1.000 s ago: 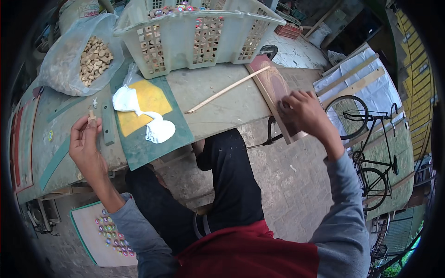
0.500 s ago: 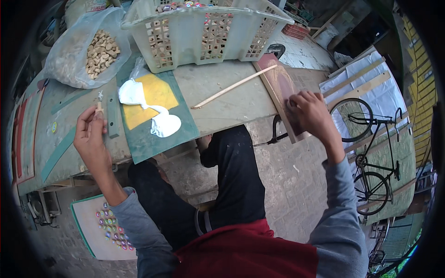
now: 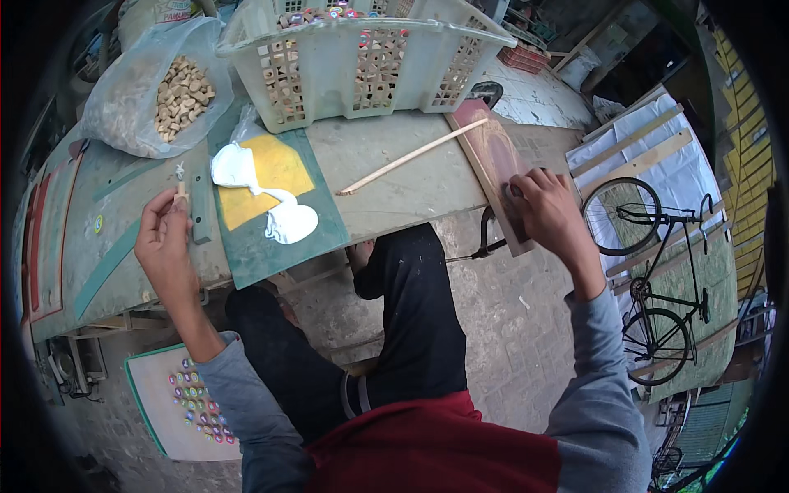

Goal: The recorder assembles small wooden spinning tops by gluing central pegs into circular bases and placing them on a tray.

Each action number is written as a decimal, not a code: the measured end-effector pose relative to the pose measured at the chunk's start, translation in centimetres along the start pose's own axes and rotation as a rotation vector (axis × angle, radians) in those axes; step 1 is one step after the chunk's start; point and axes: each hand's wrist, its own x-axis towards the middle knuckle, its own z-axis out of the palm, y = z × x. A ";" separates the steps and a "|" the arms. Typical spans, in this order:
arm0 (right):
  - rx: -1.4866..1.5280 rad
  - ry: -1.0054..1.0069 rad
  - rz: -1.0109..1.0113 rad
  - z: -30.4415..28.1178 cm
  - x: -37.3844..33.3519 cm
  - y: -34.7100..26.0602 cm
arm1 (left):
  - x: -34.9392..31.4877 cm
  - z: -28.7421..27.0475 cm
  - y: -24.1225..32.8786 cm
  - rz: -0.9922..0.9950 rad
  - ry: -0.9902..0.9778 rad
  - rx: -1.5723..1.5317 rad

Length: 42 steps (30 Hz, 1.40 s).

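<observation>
My left hand, raised above the left side of the bench, pinches a small pale wooden peg between thumb and fingertips. My right hand is closed over the lower part of a reddish-brown wooden board at the bench's right edge. A small dark thing shows at its fingertips, mostly hidden, and I cannot make out what it is. Between my hands lies a green sheet with a yellow patch and white, smooth-looking blobs on it. A thin wooden stick lies slantwise, its upper end at the board.
A pale plastic crate holding many small colourful-topped pieces stands at the back. To its left sits a clear plastic bag of small wooden pieces. Colourful round pieces lie on a low panel at lower left. A bicycle stands at right.
My right hand has shifted slightly downward on the board, and more of the dark thing at its fingertips shows. My left hand keeps its pinch on the peg, nearly still.
</observation>
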 end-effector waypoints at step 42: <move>1.022 0.670 0.021 7.9 -3.2 -13.2 | -2.0 1.8 3.5 0.411 -0.680 0.312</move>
